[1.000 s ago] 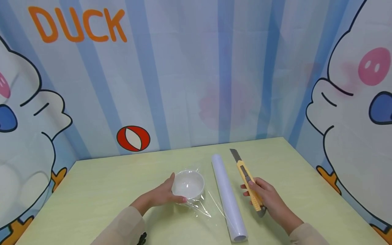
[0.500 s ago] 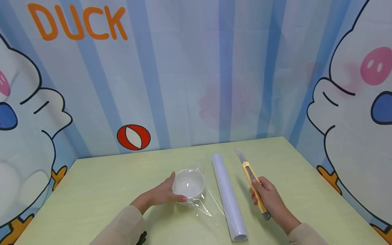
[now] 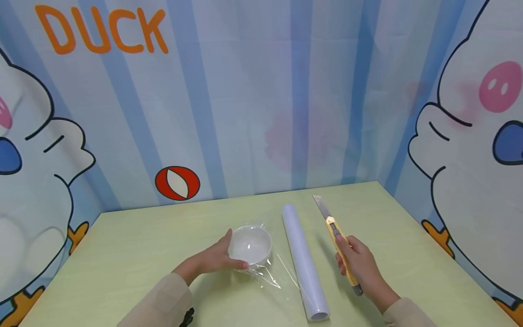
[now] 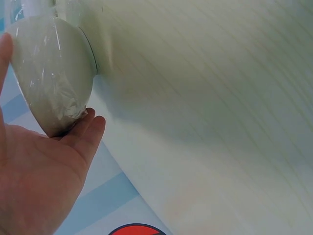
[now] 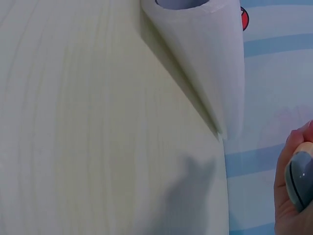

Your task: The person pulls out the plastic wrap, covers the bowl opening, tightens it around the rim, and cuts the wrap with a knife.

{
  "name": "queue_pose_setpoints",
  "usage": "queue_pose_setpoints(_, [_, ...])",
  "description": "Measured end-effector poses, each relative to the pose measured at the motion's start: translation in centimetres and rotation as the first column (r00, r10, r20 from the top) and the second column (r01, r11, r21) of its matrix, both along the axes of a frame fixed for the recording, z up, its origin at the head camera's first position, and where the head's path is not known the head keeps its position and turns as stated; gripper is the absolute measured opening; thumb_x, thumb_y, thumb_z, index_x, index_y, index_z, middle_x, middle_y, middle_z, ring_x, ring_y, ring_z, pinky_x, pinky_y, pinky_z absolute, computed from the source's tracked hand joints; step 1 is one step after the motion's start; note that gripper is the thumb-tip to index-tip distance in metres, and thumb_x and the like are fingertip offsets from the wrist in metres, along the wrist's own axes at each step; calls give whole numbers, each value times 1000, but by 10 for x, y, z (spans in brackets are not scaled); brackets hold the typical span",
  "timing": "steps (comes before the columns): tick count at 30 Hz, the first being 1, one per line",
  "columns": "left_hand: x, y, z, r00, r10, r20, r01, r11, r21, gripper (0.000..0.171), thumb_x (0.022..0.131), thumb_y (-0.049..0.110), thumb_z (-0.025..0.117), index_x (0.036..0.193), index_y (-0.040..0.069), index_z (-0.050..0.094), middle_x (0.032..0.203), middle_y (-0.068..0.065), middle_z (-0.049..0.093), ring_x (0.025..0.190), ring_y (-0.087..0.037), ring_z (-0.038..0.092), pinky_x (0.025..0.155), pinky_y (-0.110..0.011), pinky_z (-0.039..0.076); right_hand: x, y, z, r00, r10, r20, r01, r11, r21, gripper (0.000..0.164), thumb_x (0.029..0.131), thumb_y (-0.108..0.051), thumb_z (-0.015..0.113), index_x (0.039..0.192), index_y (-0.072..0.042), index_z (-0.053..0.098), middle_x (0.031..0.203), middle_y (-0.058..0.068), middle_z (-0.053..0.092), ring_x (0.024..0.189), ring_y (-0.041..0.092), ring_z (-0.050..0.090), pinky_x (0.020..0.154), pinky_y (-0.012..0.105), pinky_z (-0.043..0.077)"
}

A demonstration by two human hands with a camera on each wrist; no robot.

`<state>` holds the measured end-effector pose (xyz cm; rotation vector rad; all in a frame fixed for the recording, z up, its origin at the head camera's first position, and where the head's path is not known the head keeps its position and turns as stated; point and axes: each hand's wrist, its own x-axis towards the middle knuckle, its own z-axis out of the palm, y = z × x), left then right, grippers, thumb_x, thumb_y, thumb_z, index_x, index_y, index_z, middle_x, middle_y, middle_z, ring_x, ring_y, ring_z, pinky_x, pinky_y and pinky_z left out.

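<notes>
My left hand [image 3: 214,258] grips a white bowl [image 3: 250,245] by its left side, the thumb along the near rim. Clear cling film [image 3: 267,280] covers the bowl, and a loose stretch of it runs right toward a roll of cling film [image 3: 304,263] lying on the table. In the left wrist view the film [image 4: 63,93] clings in wrinkles to the bowl's outer wall. My right hand [image 3: 361,263] holds a yellow utility knife [image 3: 336,234] right of the roll, its blade out and pointing away from me. Only the knife's grey end [image 5: 299,178] shows in the right wrist view.
The pale green table [image 3: 163,236] meets a striped cloth backdrop [image 3: 253,113] along its back edge. Printed duck figures flank both sides. A black object [image 3: 188,316] shows beside my left sleeve at the front.
The utility knife has turned in my right hand, and its blade has swung slightly right. My right fingers have closed further round the handle. The left hand and the bowl stay put.
</notes>
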<state>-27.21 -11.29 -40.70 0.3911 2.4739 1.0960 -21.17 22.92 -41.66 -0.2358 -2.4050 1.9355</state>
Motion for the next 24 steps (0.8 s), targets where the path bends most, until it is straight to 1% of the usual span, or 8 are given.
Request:
queue_pose_setpoints(5, [1, 1, 0, 1000, 11, 16, -11, 1000, 17, 119, 71, 45, 75, 146, 2, -6, 154, -19, 6, 138, -38, 18, 108, -59, 21, 0, 1, 1, 1000, -8, 13, 8, 1000, -7, 50, 90, -52, 47, 85, -2, 45, 60, 1, 51, 45, 13, 47, 44, 26, 43])
queue_pose_setpoints(8, [3, 1, 1, 999, 25, 28, -26, 1000, 17, 119, 71, 45, 75, 147, 3, -8, 154, -18, 5, 138, -38, 17, 107, -59, 22, 1, 2, 1, 999, -14, 38, 14, 1000, 1, 50, 90, -53, 47, 83, -3, 45, 60, 1, 51, 45, 13, 47, 44, 25, 43])
queue_pose_setpoints(11, [3, 3, 4, 999, 28, 42, -28, 1000, -4, 119, 72, 45, 74, 147, 5, -9, 154, -18, 3, 138, -38, 16, 107, -59, 22, 1, 3, 0, 998, -17, 59, 17, 1000, 11, 51, 89, -55, 47, 82, -5, 45, 59, 1, 50, 44, 13, 47, 43, 25, 43])
queue_pose_setpoints(13, [2, 5, 8, 999, 28, 44, -26, 999, -30, 118, 72, 47, 72, 147, 5, -8, 154, -17, 3, 138, -37, 16, 107, -60, 22, 0, 4, 0, 998, -17, 64, 16, 1000, 16, 52, 88, -56, 47, 82, -5, 45, 59, 1, 50, 44, 13, 47, 44, 25, 43])
queue_pose_setpoints(16, [-5, 11, 18, 999, 25, 24, -24, 998, -61, 112, 73, 51, 68, 148, 6, -2, 154, -16, 6, 138, -35, 15, 107, -59, 22, -2, 5, 2, 998, -12, 59, 11, 1000, 20, 53, 88, -56, 47, 84, -3, 45, 59, 1, 50, 44, 13, 47, 44, 25, 44])
queue_pose_setpoints(19, [-16, 18, 28, 1000, 24, -11, -25, 997, -75, 101, 79, 53, 62, 148, 7, 6, 154, -14, 11, 140, -34, 14, 108, -59, 20, -3, 5, 5, 998, 12, 68, -13, 1000, 16, 54, 89, -55, 47, 87, -1, 46, 59, 1, 51, 45, 12, 47, 44, 25, 44])
queue_pose_setpoints(22, [-28, 28, 36, 999, 25, -40, -30, 992, -119, 86, 85, 52, 54, 147, 7, 14, 152, -14, 21, 140, -34, 18, 109, -57, 21, -4, 2, 8, 995, 43, 85, -44, 999, 5, 54, 90, -54, 45, 90, 0, 47, 61, 1, 51, 47, 12, 48, 46, 25, 44])
queue_pose_setpoints(24, [-35, 35, 39, 998, 22, -54, -30, 987, -158, 77, 89, 49, 50, 146, 5, 21, 149, -15, 29, 138, -34, 24, 109, -55, 24, -5, -2, 10, 994, 62, 92, -62, 998, 0, 54, 91, -53, 43, 91, 0, 46, 62, 1, 51, 47, 12, 48, 46, 24, 45])
